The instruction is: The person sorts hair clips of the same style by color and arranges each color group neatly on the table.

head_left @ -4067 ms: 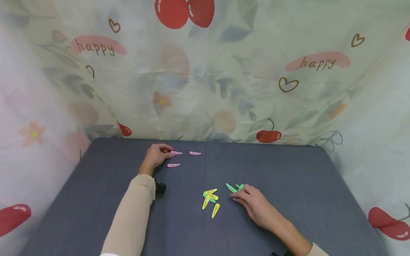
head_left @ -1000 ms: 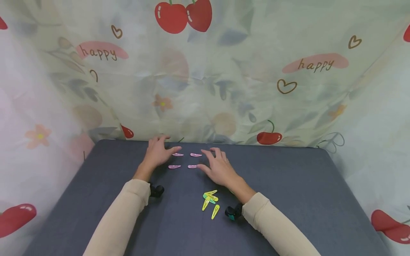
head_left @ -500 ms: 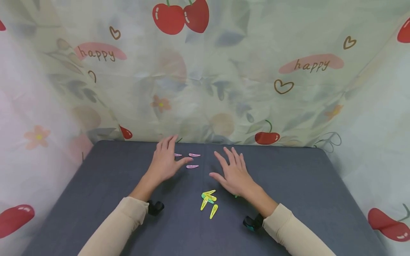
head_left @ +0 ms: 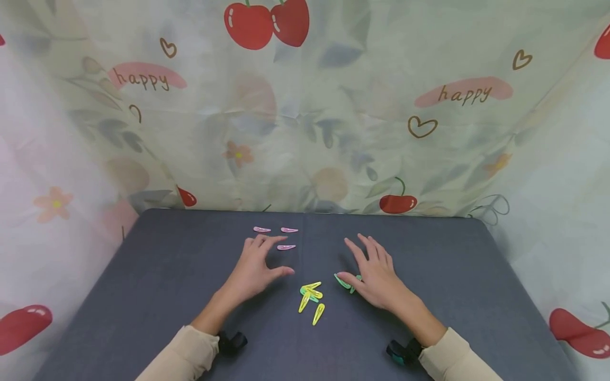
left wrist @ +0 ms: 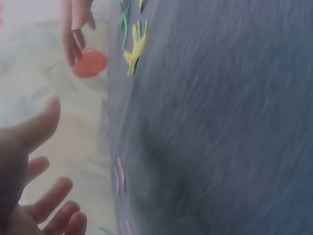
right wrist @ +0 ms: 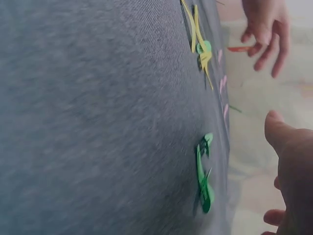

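Note:
My left hand (head_left: 252, 270) hovers over the table left of centre, thumb and fingers spread, holding nothing. Just beyond it lie pink snap hair clips (head_left: 289, 230); three show in the head view, and the hand covers the spot in front of the far left one. My right hand (head_left: 378, 278) hangs over green hair clips (head_left: 342, 281), fingers loosely extended and nothing in them; its thumb overlaps them in the head view. Between the hands sits a small pile of yellow hair clips (head_left: 305, 302) with green (right wrist: 203, 46) among them. One yellow clip (head_left: 319, 314) lies apart, nearer me.
A dark grey cloth covers the table (head_left: 452, 264). Behind it hangs a patterned curtain (head_left: 305, 132) with cherries and the word "happy", and more cloth hangs at both sides. Black wrist devices (head_left: 232, 343) sit at both sleeves.
A fourth pink clip joined the others between 4.1 and 1.0 seconds ago. Since then both hands have drawn back from the pink clips, the right one moving rightward over the green clips.

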